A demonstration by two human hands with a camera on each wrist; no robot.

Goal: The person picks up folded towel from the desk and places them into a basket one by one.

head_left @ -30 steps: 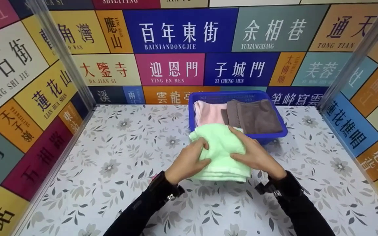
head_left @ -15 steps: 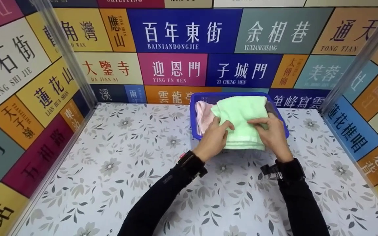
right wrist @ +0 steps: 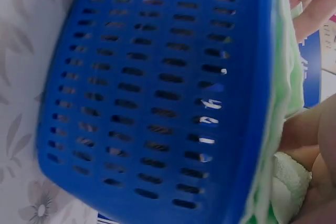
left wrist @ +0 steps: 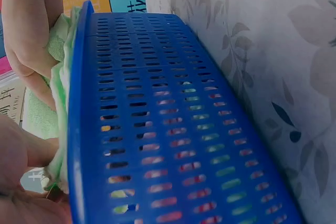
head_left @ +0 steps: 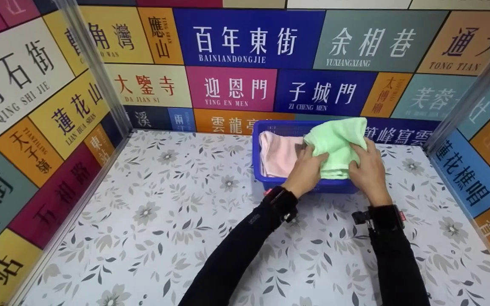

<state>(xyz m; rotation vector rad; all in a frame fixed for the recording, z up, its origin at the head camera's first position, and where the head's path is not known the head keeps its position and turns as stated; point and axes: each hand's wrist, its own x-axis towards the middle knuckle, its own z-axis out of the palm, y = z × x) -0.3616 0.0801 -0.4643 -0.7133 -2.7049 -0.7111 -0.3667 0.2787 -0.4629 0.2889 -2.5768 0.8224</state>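
Observation:
A folded light-green towel (head_left: pixel 337 142) lies over the right half of a blue plastic basket (head_left: pixel 309 185), its far right corner raised at the back rim. My left hand (head_left: pixel 306 173) grips the towel's left front side, thumb on top. At the right side, my right hand (head_left: pixel 368 172) pinches the cloth between thumb and fingers. Both wrist views show the green towel (left wrist: pixel 62 93) along the rim beside the slotted basket wall (right wrist: pixel 152 98). A folded pink towel (head_left: pixel 280 155) fills the basket's left half. Of the brown towel (head_left: pixel 300 148), only a sliver shows; green cloth hides the rest.
The basket stands on a white floral-patterned tabletop (head_left: pixel 177 204), close to the back wall (head_left: pixel 240 91) of coloured name panels. Similar panels form side walls (head_left: pixel 19 106) at left and right, with clear strips at the corners.
Both hands have carried the green towel from in front of the basket back and right into it, over the brown towel. The pink towel is uncovered again. The head view has shifted slightly.

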